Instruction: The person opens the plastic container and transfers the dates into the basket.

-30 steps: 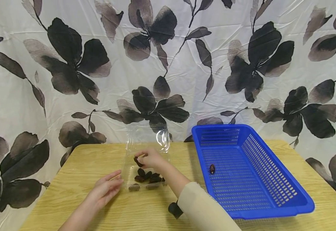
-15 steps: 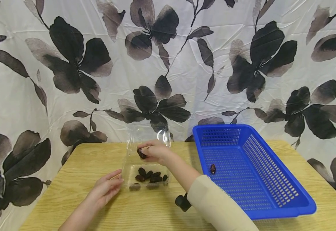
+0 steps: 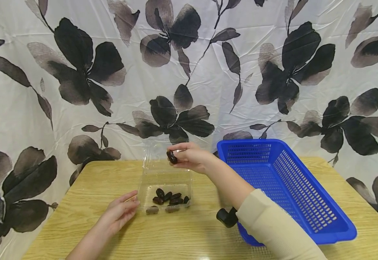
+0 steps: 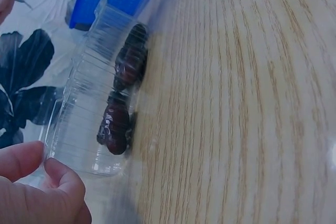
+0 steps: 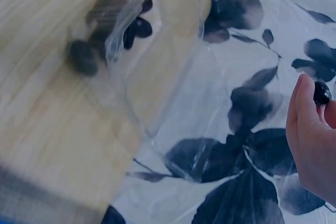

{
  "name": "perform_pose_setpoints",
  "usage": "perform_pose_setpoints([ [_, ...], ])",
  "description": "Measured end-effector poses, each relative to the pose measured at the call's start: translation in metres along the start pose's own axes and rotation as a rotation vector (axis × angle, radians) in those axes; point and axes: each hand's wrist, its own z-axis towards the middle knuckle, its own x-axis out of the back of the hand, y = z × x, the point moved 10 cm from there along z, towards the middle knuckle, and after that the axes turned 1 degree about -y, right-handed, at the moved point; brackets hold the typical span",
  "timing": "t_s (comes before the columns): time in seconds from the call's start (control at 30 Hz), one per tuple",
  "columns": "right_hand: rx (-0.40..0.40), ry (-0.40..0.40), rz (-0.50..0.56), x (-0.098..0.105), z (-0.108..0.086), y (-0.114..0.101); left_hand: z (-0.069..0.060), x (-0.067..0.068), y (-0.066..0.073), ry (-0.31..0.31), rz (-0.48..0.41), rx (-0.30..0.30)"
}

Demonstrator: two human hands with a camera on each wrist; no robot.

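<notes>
My right hand [image 3: 192, 157] pinches a dark brown date [image 3: 171, 156] above the raised lid of a clear plastic container [image 3: 143, 186]. In the right wrist view the date [image 5: 322, 93] shows between the fingertips. Several more dates [image 3: 167, 196] lie in the container, towards its near side. At the container's left edge, my left hand [image 3: 119, 213] holds the rim between thumb and finger, as the left wrist view shows near the container's wall [image 4: 79, 124]. The container stands on the table with its lid tilted up at the back.
A blue perforated basket [image 3: 319, 173] stands on the right of the wooden table [image 3: 104, 177], partly behind my right forearm. A black camera [image 3: 227, 217] hangs from the right wrist. A floral cloth [image 3: 202, 72] hangs behind the table.
My right hand has lifted the date out of the container and moved up and to the right. The forearm now covers the date seen in the basket. The left hand stays put.
</notes>
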Motion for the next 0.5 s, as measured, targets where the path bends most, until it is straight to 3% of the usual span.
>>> perform_pose_setpoints([
  [0.5, 0.040, -0.005, 0.027, 0.040, -0.023, -0.011, -0.001, 0.000, 0.000, 0.000, -0.001, 0.001],
])
